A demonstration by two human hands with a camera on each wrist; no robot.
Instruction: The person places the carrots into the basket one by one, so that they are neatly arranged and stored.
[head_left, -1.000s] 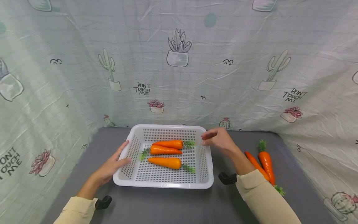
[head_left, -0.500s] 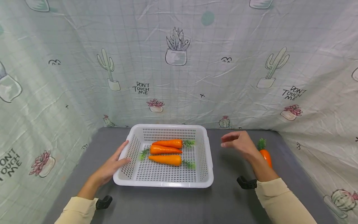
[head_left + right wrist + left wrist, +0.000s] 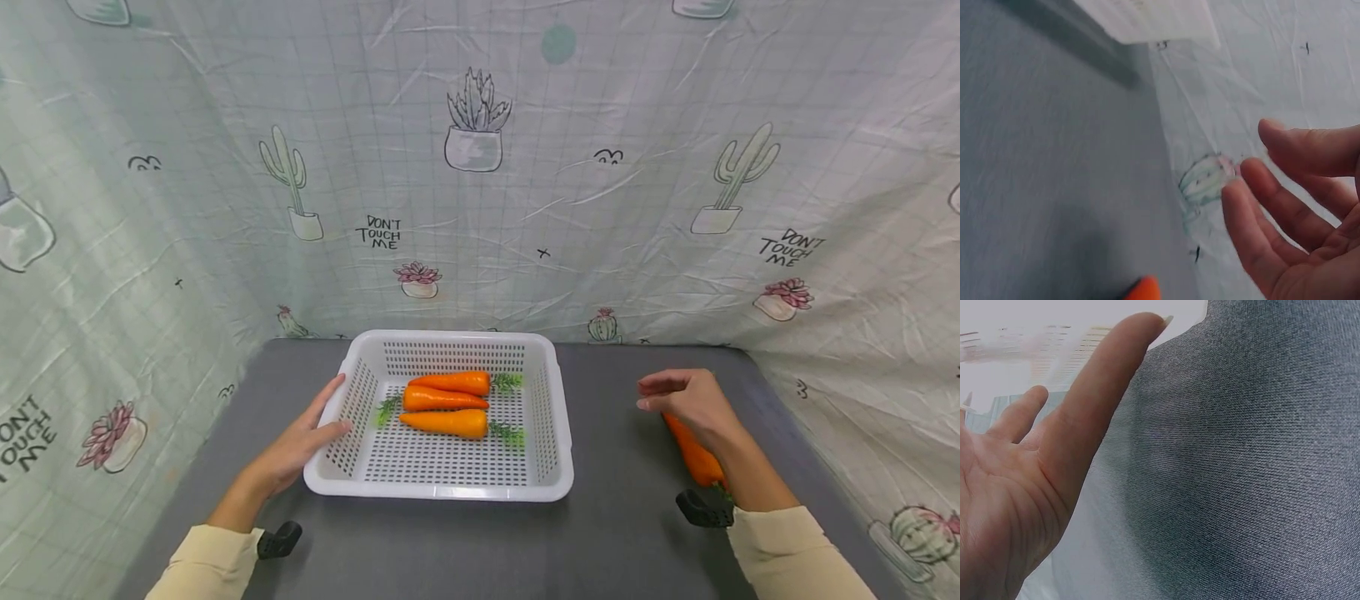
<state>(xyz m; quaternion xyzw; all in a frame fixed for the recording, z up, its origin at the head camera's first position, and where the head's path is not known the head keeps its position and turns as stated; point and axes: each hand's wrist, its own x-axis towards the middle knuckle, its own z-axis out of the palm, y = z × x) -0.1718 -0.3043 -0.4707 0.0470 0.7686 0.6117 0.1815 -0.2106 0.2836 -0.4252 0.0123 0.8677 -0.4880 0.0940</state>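
A white perforated plastic basket (image 3: 442, 492) stands on the grey table, holding three carrots with green tops. Two deeper orange carrots, an upper one (image 3: 450, 382) and a middle one (image 3: 444, 398), lie side by side. Nearest the front is a lighter orange carrot (image 3: 446, 423). My left hand (image 3: 300, 437) rests against the basket's left side, fingers extended and thumb at the rim. Right of the basket, my right hand (image 3: 690, 400) hovers with loosely bent fingers and nothing between them. Under it another carrot (image 3: 693, 450) lies partly hidden by the hand and wrist.
A cloth curtain (image 3: 480, 250) printed with cacti hangs behind the table and along both sides. Grey table surface (image 3: 607, 450) lies between the basket and the right hand. Each wrist carries a black device, as on the right wrist (image 3: 705, 507).
My right hand has moved from the basket's right rim rightward to above the loose carrot. The lighter carrot has shifted slightly toward the other two. My left hand has stayed put.
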